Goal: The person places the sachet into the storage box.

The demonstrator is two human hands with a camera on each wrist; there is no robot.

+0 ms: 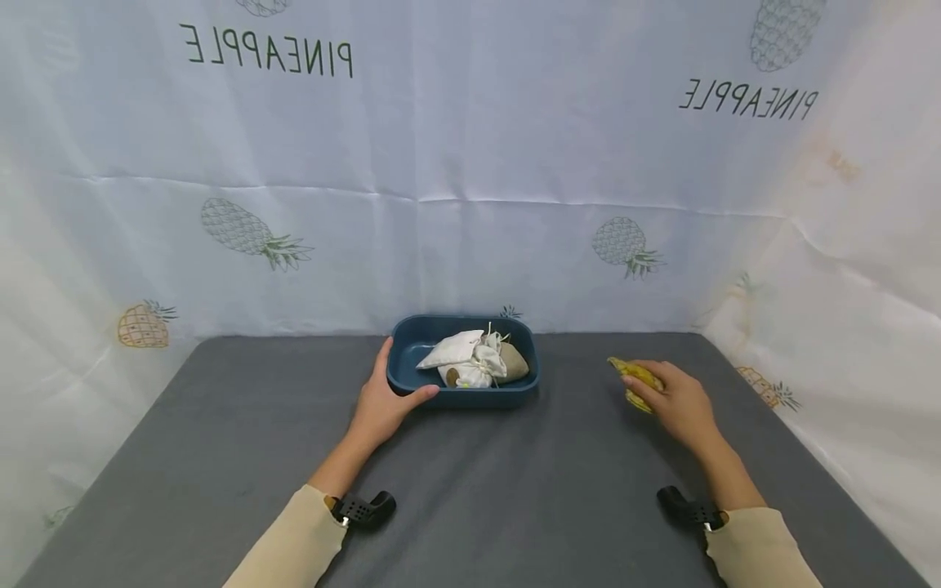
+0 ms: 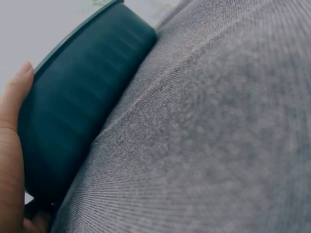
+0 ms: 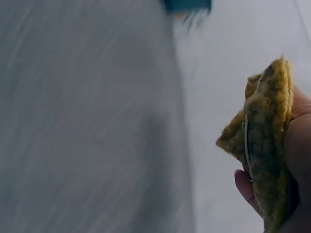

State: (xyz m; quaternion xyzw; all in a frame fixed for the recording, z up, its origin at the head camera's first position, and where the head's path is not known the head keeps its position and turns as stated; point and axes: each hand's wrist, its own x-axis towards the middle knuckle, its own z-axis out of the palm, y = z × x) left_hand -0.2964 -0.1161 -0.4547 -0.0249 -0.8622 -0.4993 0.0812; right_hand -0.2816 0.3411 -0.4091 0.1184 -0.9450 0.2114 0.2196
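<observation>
Left hand (image 1: 385,404) curled with thumb out, right hand (image 1: 680,402) fingers closed, both forearms extended forward

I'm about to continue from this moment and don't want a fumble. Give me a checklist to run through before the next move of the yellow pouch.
1. Right hand grips the yellow fabric pouch: ok.
2. Left hand steadies the dark blue oblong plastic tray at its near-left corner: ok.
3. Tray sits flat on the grey cloth tabletop: ok.
4. Free space in tray: not ok on the right, where white drawstring bags lie; left part bare.
5. Path between pouch and tray: ok.
6. Pouch closed: cannot tell.
</observation>
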